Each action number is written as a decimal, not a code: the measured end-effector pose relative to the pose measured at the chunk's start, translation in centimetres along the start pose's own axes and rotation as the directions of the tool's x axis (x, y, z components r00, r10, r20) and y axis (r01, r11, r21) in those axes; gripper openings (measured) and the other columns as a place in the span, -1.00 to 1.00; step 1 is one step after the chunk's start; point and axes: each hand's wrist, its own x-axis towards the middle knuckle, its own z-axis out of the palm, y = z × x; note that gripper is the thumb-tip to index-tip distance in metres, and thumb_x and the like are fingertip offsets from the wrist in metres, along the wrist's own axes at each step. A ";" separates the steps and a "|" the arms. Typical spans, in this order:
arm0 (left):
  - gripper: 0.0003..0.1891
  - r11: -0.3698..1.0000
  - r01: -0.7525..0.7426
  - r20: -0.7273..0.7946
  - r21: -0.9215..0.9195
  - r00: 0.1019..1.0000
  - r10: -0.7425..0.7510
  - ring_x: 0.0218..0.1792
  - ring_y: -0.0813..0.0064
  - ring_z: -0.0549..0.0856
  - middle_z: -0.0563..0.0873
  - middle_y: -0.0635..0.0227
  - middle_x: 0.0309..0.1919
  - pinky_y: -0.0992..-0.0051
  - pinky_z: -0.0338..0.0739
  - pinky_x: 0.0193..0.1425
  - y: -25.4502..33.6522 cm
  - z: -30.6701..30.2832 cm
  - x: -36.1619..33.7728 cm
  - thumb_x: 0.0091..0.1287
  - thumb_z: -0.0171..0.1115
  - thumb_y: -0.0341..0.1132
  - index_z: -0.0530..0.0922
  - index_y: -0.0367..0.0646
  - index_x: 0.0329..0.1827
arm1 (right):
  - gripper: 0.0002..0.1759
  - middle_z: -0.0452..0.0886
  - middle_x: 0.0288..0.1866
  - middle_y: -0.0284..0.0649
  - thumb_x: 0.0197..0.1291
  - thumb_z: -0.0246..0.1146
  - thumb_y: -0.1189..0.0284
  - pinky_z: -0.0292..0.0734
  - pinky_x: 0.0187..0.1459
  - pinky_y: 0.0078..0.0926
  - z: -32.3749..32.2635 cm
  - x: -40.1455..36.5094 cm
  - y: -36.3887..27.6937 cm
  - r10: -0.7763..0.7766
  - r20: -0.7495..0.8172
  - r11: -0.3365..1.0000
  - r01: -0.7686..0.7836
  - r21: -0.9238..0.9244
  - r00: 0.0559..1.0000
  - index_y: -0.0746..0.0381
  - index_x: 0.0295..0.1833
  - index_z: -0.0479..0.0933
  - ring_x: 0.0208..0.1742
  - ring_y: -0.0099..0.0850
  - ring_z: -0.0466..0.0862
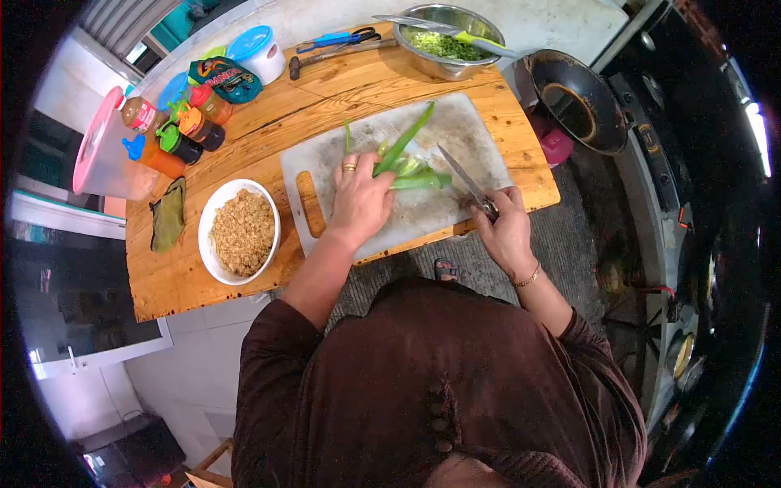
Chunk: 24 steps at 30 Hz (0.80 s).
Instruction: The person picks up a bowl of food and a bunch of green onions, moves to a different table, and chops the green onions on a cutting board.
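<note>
Green leek leaves [404,159] lie mid cutting board [464,122], tips toward 1 o'clock; probably light, floppy, slick, best pinned at the thick base; left hand [360,202] curls on them there; right hand [506,229], at 3 o'clock, grips the knife [460,174].

knife [462,177]: handle hidden inside right hand [506,228] | green onion stalks [404,145]: near ends covered by left hand [360,203] | sauce bottles [175,134]: labels too small to read | stove [700,244]: dim, blurred at lens edge
</note>
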 end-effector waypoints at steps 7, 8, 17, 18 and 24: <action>-0.85 1.000 -0.015 -0.117 0.004 0.993 0.015 -0.02 0.13 0.56 0.59 0.23 -0.18 0.10 0.40 0.12 -0.2 -0.2 0.2 0.08 0.42 -0.40 0.70 -0.17 -0.28 | -0.68 0.55 -0.08 0.01 0.19 0.42 0.44 0.58 -0.10 -0.25 0.1 -0.8 0.0 0.098 -0.008 0.995 -0.097 0.018 0.995 0.38 0.01 0.63 -0.13 -0.08 0.65; -0.86 0.999 -0.034 -0.078 -0.019 0.996 0.032 -0.05 0.12 0.57 0.59 0.23 -0.20 0.10 0.40 0.09 -0.1 -0.1 0.0 0.08 0.42 -0.40 0.69 -0.17 -0.30 | -0.68 0.55 -0.08 0.01 0.18 0.42 0.44 0.58 -0.10 -0.25 0.1 -0.9 -0.1 0.116 0.000 0.993 -0.116 0.012 0.993 0.39 0.01 0.63 -0.14 -0.09 0.64; -0.90 0.992 -0.030 -0.149 -0.125 0.989 0.011 -0.15 0.09 0.62 0.59 0.21 -0.27 0.12 0.46 -0.02 2.2 0.9 1.8 0.21 0.36 -0.36 0.60 -0.14 -0.31 | -0.67 0.61 -0.42 -0.16 0.35 0.34 0.26 0.42 -0.49 -0.38 0.8 -0.4 0.3 0.393 0.265 0.796 -0.471 0.381 0.880 0.37 -0.18 0.64 -0.54 -0.38 0.51; -0.90 0.989 -0.044 -0.152 -0.145 0.988 0.022 -0.15 0.09 0.63 0.58 0.21 -0.27 0.12 0.46 -0.02 2.5 1.1 1.9 0.21 0.36 -0.37 0.59 -0.14 -0.31 | -0.64 0.59 -0.52 -0.23 0.39 0.33 0.23 0.34 -0.62 -0.46 0.4 0.5 -0.2 0.466 0.418 0.624 -0.624 0.469 0.780 0.37 -0.21 0.63 -0.68 -0.49 0.42; -0.71 0.972 -0.133 -0.115 -0.194 0.987 0.113 -0.10 0.04 0.63 0.62 0.21 -0.10 0.15 0.48 0.03 3.4 2.5 2.8 0.18 0.42 -0.43 0.61 -0.13 -0.04 | -0.65 0.47 -0.67 -0.37 0.42 0.31 0.25 0.14 -0.73 -0.54 3.6 5.9 -2.8 0.255 0.555 0.354 -0.611 0.708 0.792 0.27 -0.36 0.56 -0.78 -0.60 0.30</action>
